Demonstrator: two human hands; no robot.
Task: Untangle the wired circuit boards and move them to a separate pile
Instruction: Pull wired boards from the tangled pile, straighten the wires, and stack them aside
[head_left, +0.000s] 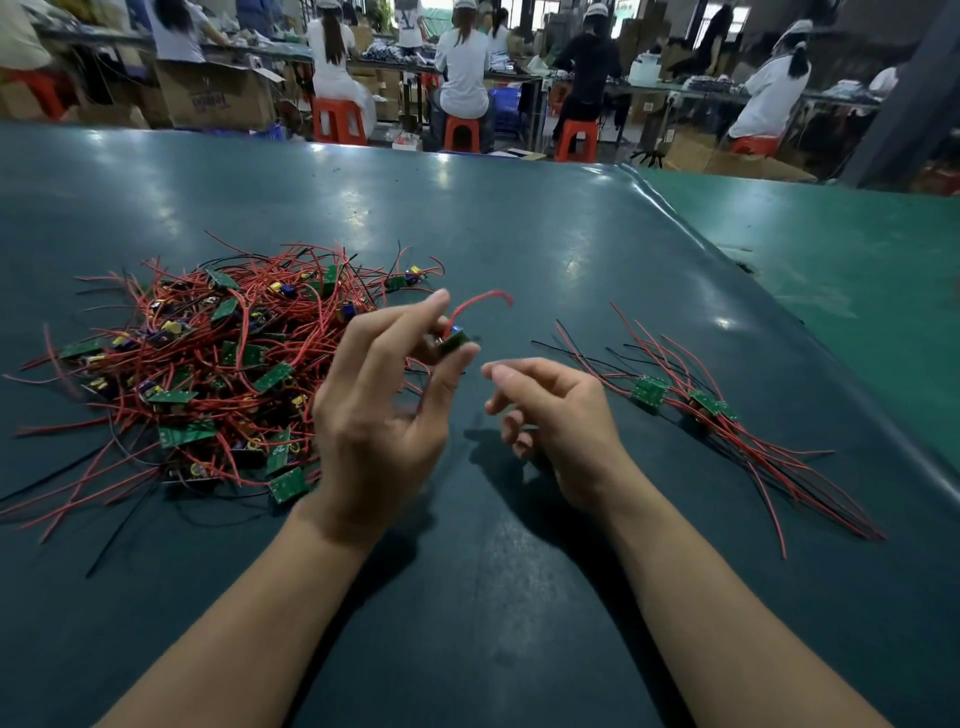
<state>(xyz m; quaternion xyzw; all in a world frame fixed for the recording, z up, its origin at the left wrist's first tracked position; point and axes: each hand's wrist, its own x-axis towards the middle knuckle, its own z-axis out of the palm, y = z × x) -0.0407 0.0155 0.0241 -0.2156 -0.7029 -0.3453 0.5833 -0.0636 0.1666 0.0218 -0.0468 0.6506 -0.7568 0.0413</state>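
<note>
Circuit board (453, 340), small and green, sits pinched between our left hand's (382, 415) thumb and fingertips, raised above the table (519, 234), its red wire (480, 304) arcing up and right. Our right hand (550, 415) hangs just beside it, fingers loosely curled, holding nothing. The tangled heap (208, 374) lies left; the sorted pile (685, 405) lies right, nearer our right hand.

The desk (519, 234) lies open along its far edge and down the middle — a tangled heap (208, 364) blocks the left, a small wired pile (691, 410) the right edge.
</note>
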